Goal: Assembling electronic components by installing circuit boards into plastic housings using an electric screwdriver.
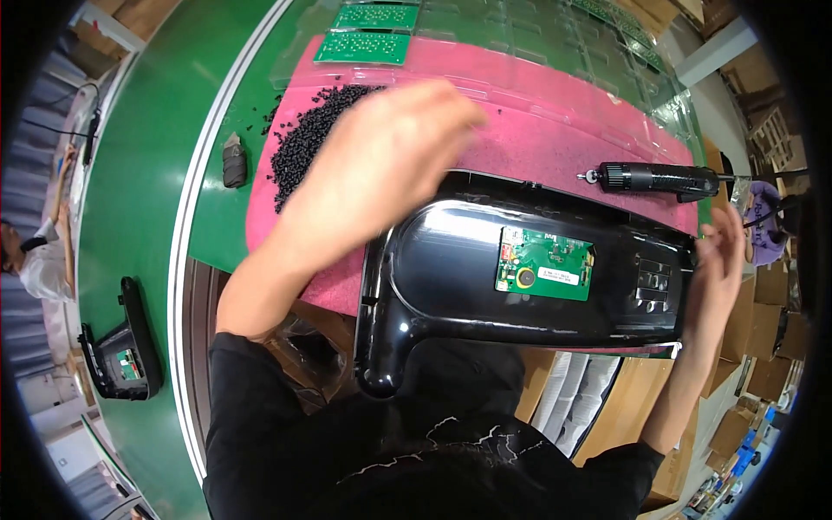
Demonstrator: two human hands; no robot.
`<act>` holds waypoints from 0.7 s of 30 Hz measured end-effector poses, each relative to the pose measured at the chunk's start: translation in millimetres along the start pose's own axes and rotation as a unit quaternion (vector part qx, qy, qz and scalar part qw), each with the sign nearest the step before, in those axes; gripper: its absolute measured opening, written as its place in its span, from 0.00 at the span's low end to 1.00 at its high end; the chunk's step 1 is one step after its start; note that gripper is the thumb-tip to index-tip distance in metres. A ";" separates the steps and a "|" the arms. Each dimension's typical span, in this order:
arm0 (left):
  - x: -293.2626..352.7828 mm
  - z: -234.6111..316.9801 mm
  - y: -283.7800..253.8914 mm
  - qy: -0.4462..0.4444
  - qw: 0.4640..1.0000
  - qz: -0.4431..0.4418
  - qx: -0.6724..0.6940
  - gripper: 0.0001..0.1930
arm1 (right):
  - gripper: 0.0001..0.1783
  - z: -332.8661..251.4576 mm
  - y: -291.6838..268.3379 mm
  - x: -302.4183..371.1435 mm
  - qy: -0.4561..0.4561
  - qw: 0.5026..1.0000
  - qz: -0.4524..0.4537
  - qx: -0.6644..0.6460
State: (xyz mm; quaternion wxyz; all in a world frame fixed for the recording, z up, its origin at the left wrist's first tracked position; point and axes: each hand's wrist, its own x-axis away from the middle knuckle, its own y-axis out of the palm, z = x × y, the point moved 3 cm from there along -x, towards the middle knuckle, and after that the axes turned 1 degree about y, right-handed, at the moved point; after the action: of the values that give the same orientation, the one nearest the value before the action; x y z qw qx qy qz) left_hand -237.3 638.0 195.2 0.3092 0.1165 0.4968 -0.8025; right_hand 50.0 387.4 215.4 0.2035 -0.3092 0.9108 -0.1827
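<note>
A black plastic housing [451, 260] lies before me with its hollow side up, partly over the near edge of a pink mat [537, 143]. A green circuit board [568, 264] sits inside it. My left hand [403, 143], blurred by motion, is above the housing's far left rim, beside a heap of small black screws [299, 143]. Its fingers look bent together; anything between them is hidden. At the housing's right end, my right hand [718, 264] grips the edge, fingers pointing away from me. Beyond that end lies a black electric screwdriver [659, 178], its tip pointing left.
Clear plastic trays [520, 43] with green circuit boards [362, 48] stand along the far side. A dark wrapped piece [234, 163] lies left of the screws. Another black housing [126, 360] rests on the green table [143, 199] at left, where another person [43, 260] is present.
</note>
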 end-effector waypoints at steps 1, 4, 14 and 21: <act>-0.8 -12.9 -4.0 -0.017 0.998 0.014 -0.052 0.08 | 0.29 16.9 -19.7 -17.8 0.062 0.989 0.086 -0.106; 2.8 -36.3 -4.0 -0.054 0.993 -0.037 -0.095 0.10 | 0.16 74.5 -75.1 -70.3 0.181 0.950 0.028 -0.255; 1.2 -58.8 13.5 -0.105 0.977 -0.120 -0.139 0.05 | 0.26 -28.1 64.6 -92.8 -0.031 0.931 0.050 -0.361; -2.2 -50.7 11.3 -0.060 0.996 -0.014 -0.068 0.02 | 0.23 -43.5 108.9 -53.7 0.106 0.872 -0.103 -0.468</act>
State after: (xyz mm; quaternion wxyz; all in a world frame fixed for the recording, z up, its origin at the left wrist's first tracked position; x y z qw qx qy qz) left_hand -234.7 679.4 163.7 0.3342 0.0397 0.5328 -0.7764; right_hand 14.7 511.5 216.2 -0.0829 -0.4386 0.8692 0.2128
